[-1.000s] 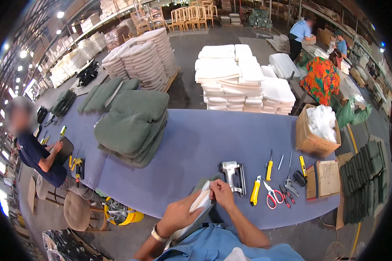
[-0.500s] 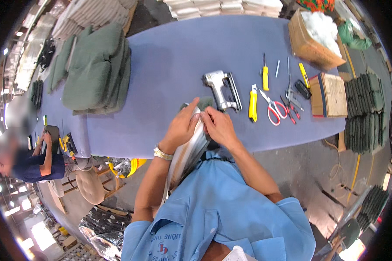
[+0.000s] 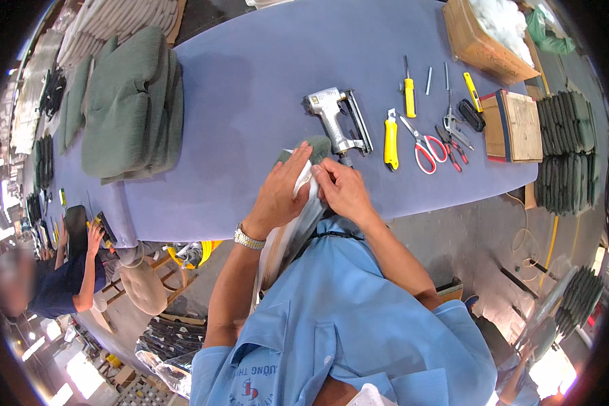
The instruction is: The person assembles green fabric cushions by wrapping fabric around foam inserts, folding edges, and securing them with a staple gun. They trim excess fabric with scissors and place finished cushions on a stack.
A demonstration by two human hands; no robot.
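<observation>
A long padded piece (image 3: 277,245), pale underneath with dark green fabric at its far end, leans from my lap onto the table's near edge. Stretched along the left of its far end, the fingers of my left hand (image 3: 281,186) lie flat against it, with the thumb near the white fabric edge. My right hand (image 3: 345,194) is closed, pinching that edge from the right; the fingertips are partly hidden. Just beyond my hands a silver staple gun (image 3: 331,118) lies on the blue-covered table (image 3: 250,101).
Right of the staple gun lie a yellow cutter (image 3: 391,142), red-handled scissors (image 3: 423,150), pliers (image 3: 455,147) and a yellow screwdriver (image 3: 409,98). A carton (image 3: 480,44) of white stuffing stands far right. Green cushions (image 3: 128,101) are stacked at left, near a co-worker (image 3: 64,284).
The view has shifted, so the table and tools sit higher in the picture. My left fingers lie flatter along the piece; my right hand keeps its pinch. The co-worker's arms have moved.
</observation>
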